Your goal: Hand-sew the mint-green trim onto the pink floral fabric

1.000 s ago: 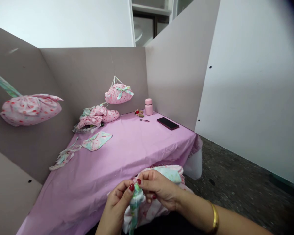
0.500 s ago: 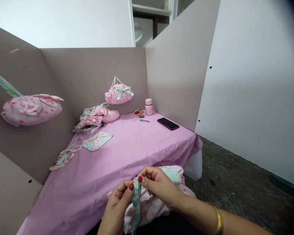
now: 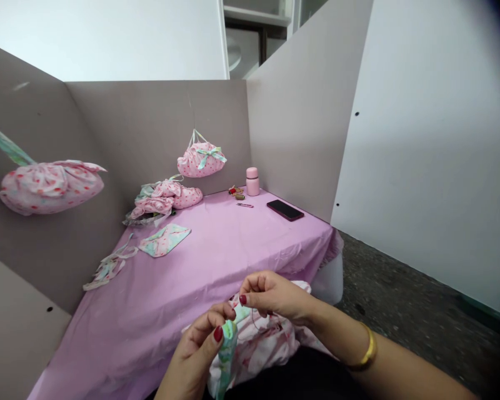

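My left hand (image 3: 195,350) pinches a narrow green patterned fabric strip (image 3: 226,350) between thumb and fingers, low at the front edge of the table. My right hand (image 3: 275,297) is just above and to the right of it, fingers pinched on something too thin to name, perhaps a needle with thread looping down. Under both hands lies a bunched pink-and-white strawberry-print cloth (image 3: 262,344) in my lap. A gold bangle (image 3: 364,350) is on my right wrist.
The pink tablecloth (image 3: 216,250) carries fabric pieces (image 3: 164,240), a heap of pink pouches (image 3: 162,203), a pink bottle (image 3: 253,181), small scissors (image 3: 245,205) and a dark phone (image 3: 285,210). Finished pouches (image 3: 200,158) hang on grey partition walls (image 3: 150,128). A floor gap lies right.
My right hand has lifted up and slightly away from the left, drawing a thin thread upward. The left hand has sunk a little with the green strip.
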`<state>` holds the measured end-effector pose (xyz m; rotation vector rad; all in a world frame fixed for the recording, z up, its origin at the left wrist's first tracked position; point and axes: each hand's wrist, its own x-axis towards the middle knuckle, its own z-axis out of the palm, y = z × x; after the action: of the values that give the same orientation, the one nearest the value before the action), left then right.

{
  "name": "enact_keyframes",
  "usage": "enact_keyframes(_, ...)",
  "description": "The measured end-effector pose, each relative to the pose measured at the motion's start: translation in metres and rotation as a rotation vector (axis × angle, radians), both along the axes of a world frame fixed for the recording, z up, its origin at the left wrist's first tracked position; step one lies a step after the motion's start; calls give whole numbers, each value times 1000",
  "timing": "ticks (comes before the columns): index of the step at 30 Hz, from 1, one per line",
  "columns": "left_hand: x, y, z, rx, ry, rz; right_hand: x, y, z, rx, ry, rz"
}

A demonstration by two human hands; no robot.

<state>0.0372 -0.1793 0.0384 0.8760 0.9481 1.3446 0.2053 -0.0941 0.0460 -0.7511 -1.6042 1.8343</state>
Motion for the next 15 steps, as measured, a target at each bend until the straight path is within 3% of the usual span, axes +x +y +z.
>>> enact_keyframes(2, -2, 0, -2, 10, 13, -25, -2, -1, 1, -15, 10, 14)
enact_keyframes(6, -7, 0, -2, 8, -9, -83, -8, -4, -8, -59, -35, 307)
enact_keyframes(8, -9, -1, 0, 4, -10, -112, -9, -3, -12, -45, -56, 381)
enact_keyframes(15, -10, -4, 7, -80, -51, -141, -2, 5, 0, 1, 1, 97)
